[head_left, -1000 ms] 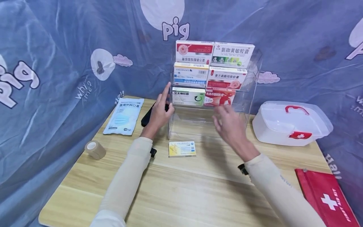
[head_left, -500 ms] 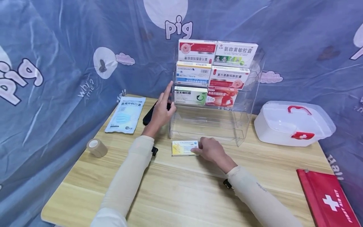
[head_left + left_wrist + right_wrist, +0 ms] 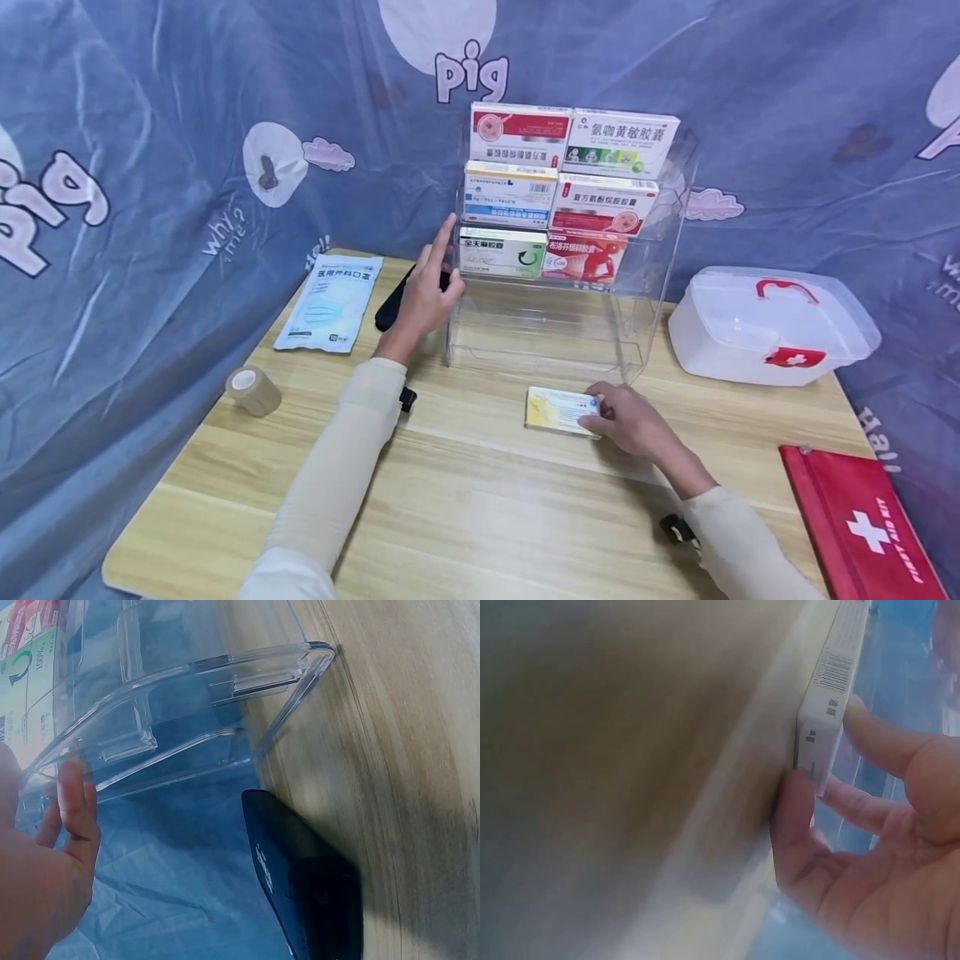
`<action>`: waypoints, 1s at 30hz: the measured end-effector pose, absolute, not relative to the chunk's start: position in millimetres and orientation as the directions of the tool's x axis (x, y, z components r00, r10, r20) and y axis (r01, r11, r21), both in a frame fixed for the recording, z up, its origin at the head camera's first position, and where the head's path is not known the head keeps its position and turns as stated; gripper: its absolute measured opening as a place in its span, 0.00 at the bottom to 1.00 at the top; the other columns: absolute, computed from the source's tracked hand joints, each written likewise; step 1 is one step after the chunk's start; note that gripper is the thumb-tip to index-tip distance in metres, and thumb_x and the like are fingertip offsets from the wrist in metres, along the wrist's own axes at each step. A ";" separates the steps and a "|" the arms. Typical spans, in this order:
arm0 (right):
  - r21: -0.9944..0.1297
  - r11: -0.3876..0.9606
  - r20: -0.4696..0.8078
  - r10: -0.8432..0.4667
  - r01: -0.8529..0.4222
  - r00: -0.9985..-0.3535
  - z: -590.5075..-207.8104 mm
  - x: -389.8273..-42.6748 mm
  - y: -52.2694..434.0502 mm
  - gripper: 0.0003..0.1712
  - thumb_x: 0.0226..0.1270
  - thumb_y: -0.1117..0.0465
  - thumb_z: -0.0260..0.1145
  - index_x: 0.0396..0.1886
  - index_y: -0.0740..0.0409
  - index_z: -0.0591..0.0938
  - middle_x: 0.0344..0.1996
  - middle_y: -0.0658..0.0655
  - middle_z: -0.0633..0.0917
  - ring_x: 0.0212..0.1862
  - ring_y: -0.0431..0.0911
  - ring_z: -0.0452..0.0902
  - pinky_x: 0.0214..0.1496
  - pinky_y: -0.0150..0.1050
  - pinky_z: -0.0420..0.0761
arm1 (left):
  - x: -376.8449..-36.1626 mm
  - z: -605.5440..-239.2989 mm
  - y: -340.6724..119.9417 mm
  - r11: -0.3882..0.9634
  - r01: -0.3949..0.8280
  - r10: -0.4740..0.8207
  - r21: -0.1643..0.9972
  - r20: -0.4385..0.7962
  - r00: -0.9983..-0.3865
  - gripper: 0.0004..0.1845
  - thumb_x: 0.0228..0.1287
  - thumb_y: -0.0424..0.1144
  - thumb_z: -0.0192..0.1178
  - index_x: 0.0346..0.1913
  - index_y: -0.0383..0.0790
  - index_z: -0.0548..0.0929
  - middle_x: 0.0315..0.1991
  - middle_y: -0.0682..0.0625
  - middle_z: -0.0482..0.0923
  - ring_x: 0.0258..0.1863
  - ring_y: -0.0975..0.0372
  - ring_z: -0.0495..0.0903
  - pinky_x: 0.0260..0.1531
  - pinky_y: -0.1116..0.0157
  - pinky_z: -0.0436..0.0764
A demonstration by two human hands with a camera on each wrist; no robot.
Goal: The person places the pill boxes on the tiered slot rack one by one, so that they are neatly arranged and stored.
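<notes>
My right hand (image 3: 632,422) pinches the right end of a yellow-and-white medicine box (image 3: 553,410), low over the table in front of the rack. In the right wrist view, the thumb and fingers close on the barcoded box (image 3: 826,697) at its corner. A clear acrylic display rack (image 3: 543,358) stands at the back, with medicine boxes in its three upper tiers and a bare bottom tier. Against its left side my left hand (image 3: 424,302) rests with fingers extended; the left wrist view shows those fingertips (image 3: 73,776) at the clear edge.
A black case (image 3: 392,307) lies behind the left wrist. Further left are a mask packet (image 3: 328,304) and a tan bandage roll (image 3: 255,393). On the right stand a white lidded first aid box (image 3: 720,342) and a red first aid pouch (image 3: 862,517).
My right hand came down from the rack, took hold of the medicine box on the table and moved it to the right. The left hand stayed at the rack's side.
</notes>
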State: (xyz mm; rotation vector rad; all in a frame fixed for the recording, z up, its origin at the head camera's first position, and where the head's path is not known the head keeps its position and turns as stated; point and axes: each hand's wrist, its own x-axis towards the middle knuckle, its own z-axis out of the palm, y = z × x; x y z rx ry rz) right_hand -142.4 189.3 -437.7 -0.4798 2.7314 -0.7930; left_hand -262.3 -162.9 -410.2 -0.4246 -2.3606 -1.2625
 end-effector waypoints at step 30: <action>-0.382 0.811 0.622 -0.128 -0.442 -0.773 -380.6 -225.5 169.2 0.16 0.71 0.76 0.66 0.56 0.63 0.84 0.48 0.71 0.84 0.43 0.64 0.86 0.47 0.61 0.84 | -266.2 -411.8 -164.9 0.552 0.464 0.075 0.693 0.513 -0.855 0.47 0.72 0.30 0.55 0.89 0.57 0.51 0.64 0.36 0.75 0.48 0.50 0.83 0.47 0.51 0.83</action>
